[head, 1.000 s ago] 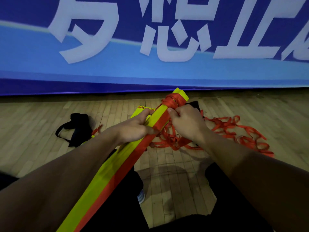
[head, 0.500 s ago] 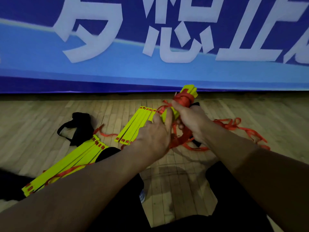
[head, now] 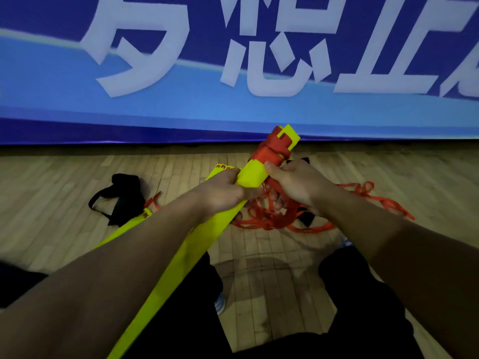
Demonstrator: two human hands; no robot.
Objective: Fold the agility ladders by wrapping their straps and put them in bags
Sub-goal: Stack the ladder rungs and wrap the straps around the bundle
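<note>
Head view, person seated on wooden floor (head: 77,216), legs in dark trousers at bottom of frame. Stacked yellow ladder bundle (head: 197,244) held in the air over the lap; long axis runs diagonally from lower left, near the body, up and away to upper right, far end pointing toward the blue banner (head: 181,110) at the floor's far edge. Far end is bound with several turns of red strap (head: 269,151); a short yellow tip projects beyond the wrap. Left hand (head: 223,193) grips the bundle just below the wrap, fingers curled around the yellow slats. Right hand (head: 298,187) is closed on the red strap beside the bundle, thumb lying against the yellow edge at the lower end of the wrap, fingers curled with strap passing under them. Loose strap (head: 363,195) trails from the right hand in a tangled pile on the floor, spreading to the right. Second yellow ladder stack (head: 121,229) lies on the floor at left, partly hidden by the left forearm. Black bag (head: 121,195) with a loop handle lies on the floor just beside it.
</note>
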